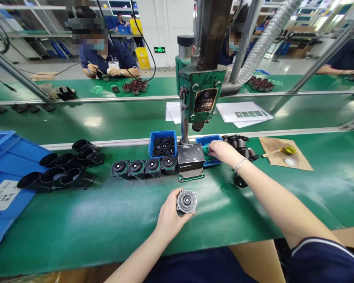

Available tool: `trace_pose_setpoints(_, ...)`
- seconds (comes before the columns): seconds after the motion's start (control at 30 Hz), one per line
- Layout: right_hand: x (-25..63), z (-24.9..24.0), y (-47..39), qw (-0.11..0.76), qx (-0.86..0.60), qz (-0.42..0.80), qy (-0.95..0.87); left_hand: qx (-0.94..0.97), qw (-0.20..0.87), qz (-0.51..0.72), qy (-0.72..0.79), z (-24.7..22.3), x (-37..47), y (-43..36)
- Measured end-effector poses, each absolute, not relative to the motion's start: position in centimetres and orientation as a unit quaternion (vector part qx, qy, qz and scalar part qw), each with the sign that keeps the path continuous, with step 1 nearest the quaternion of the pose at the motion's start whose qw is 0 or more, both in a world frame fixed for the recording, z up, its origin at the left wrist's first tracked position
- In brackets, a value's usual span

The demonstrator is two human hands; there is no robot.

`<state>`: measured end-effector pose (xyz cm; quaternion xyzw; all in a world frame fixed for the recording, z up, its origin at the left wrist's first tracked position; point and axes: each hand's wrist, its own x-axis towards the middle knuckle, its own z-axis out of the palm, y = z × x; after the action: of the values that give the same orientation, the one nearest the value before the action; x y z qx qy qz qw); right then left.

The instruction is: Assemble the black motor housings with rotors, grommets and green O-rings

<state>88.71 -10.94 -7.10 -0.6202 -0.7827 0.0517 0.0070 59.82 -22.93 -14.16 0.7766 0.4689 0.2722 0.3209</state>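
Observation:
My left hand (pixel 171 214) is closed around a black round housing with a grey-rimmed, ridged top face (pixel 187 201), held face up over the front of the bench. Out to the right, my right hand (pixel 221 151) reaches into a small blue bin (pixel 214 161), fingers pinched at the green rubber rings (pixel 207 152) there. How many rings the fingers hold is hidden. Left of the press block (pixel 190 156) stands a row of similar black housings (pixel 136 168), each with a green ring around its top.
A green press (pixel 205 94) rises behind the block. Another blue bin (pixel 163 144) holds small black parts. Open black cylinders (pixel 66 165) stand beside a large blue crate (pixel 6 184). Cardboard with a brush and yellow grease (pixel 289 150) lies right. Co-workers sit across the bench.

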Motion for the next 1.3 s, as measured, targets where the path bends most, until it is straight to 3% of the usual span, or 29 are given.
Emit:
trace_pose_setpoints(0.23,90.1,-6.9,-10.8,-0.009,-0.609,0.084,-0.789,0.762,0.327,0.264,0.493,-13.7,60.3,-23.2)
trace_pose_setpoints(0.67,89.4,-5.6,-11.7,-0.013,-0.618,0.019,-0.786,0.737,0.307,0.299,0.522,-13.9,61.2,-24.1)
trace_pose_setpoints(0.97,88.7,-6.2,-12.9,-0.079,-0.59,0.015,-0.804,0.734,0.307,0.315,0.517,-14.0,61.4,-24.2)
trace_pose_setpoints(1.3,89.0,-5.4,-12.4,-0.094,-0.591,-0.004,-0.801,0.731,0.316,0.317,0.515,-14.6,61.3,-24.2)
